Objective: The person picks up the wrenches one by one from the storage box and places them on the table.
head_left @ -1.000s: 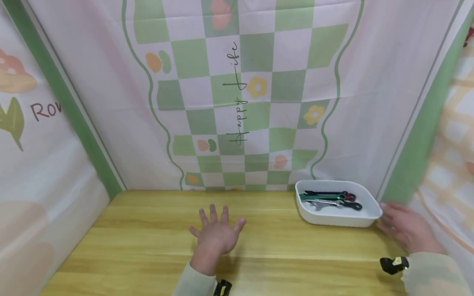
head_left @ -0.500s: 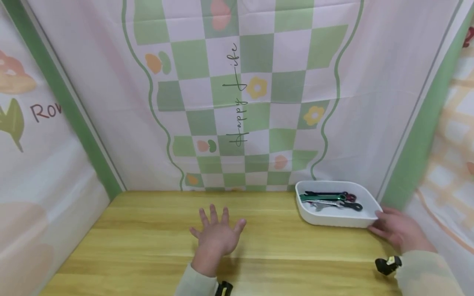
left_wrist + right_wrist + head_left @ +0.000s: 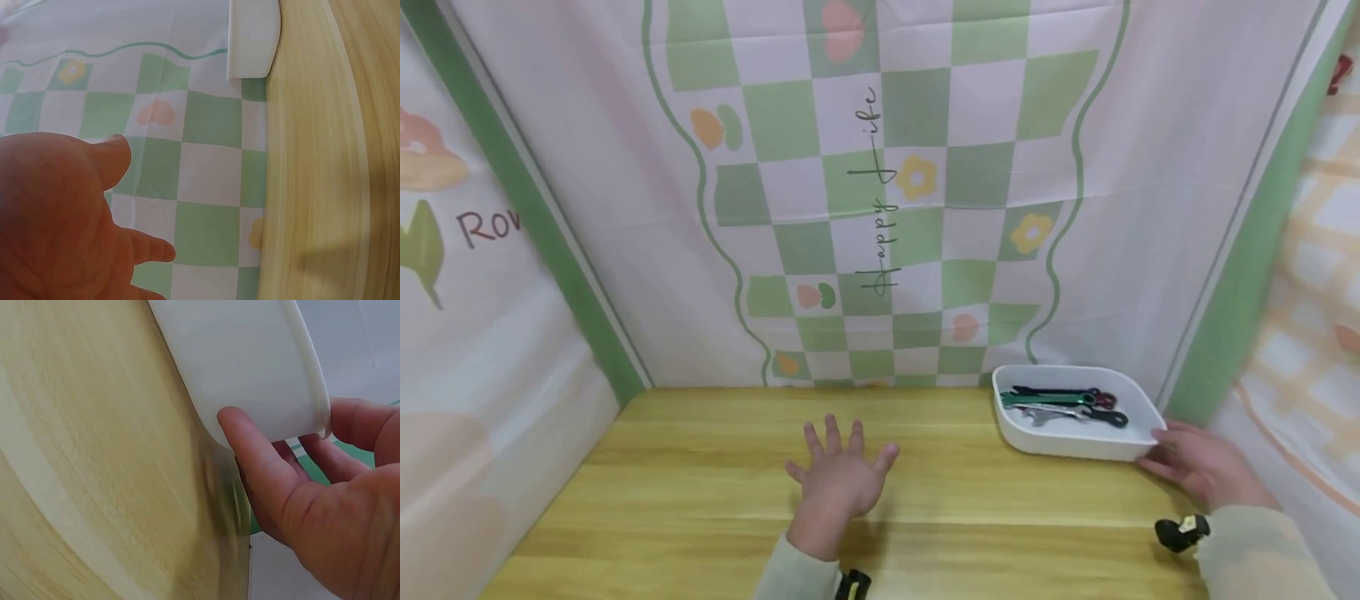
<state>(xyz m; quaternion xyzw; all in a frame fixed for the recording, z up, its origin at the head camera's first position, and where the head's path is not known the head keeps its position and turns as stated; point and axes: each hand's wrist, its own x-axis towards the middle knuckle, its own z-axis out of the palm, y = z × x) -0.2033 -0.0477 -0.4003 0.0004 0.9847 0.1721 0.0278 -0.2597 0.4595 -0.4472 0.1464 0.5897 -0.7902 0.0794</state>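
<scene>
Several wrenches [image 3: 1052, 400] lie in the tray [image 3: 1078, 446], at four o'clock of the head view; it looks stiff, moderately heavy. The right grip [image 3: 1206, 467] pinches its four-o'clock corner, a suitable hold; the left grip [image 3: 838, 483] is spread, empty.

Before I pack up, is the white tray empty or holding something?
Not empty: several wrenches lie inside the white tray, its bottom showing beside them.

On my remote head feed I count one left hand [image 3: 838, 483] at six o'clock, one right hand [image 3: 1206, 467] at four, one white tray [image 3: 1078, 444] also at four with at least three overlapping wrenches [image 3: 1052, 400], two black wrist devices [image 3: 1180, 534], at six and four, and one table [image 3: 700, 500].
</scene>
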